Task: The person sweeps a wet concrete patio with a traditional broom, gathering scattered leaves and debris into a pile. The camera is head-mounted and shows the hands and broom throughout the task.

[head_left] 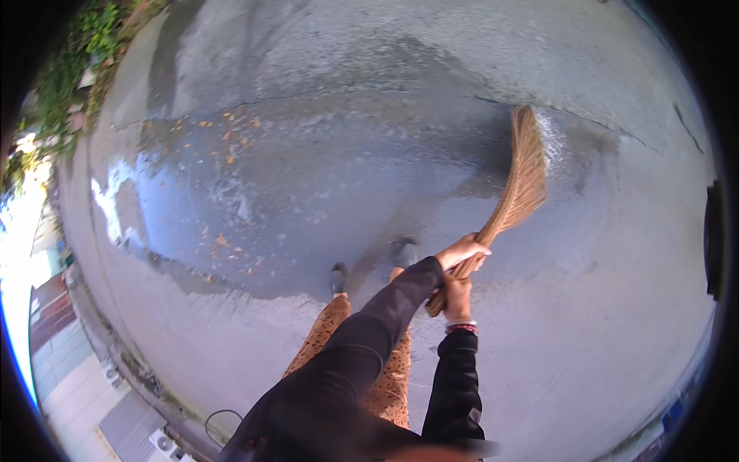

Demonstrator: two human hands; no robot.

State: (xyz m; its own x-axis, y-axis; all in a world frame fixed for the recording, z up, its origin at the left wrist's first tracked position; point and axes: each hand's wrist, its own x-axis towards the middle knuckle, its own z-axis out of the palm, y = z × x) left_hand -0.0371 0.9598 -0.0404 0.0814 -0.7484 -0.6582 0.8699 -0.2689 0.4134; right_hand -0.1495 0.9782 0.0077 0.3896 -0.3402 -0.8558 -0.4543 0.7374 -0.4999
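A straw broom (522,175) slants up and to the right in front of me, its bristle end on the wet concrete by a whitish splash. My left hand (463,251), at the end of a dark sleeve that reaches across my body, is closed round the handle just below the bristles. Lower down, my right hand (458,297), with bracelets at its wrist, grips the same handle near its butt end. Some of the fingers are hidden behind the handle. A wide, shallow puddle (308,192) spreads over the ground left of the broom.
My dark shoes (339,279) stand at the puddle's near edge. Yellow-brown leaves (229,138) lie scattered in the water on the left. Green plants (73,69) line the far left edge, and a building wall (73,369) runs along the lower left.
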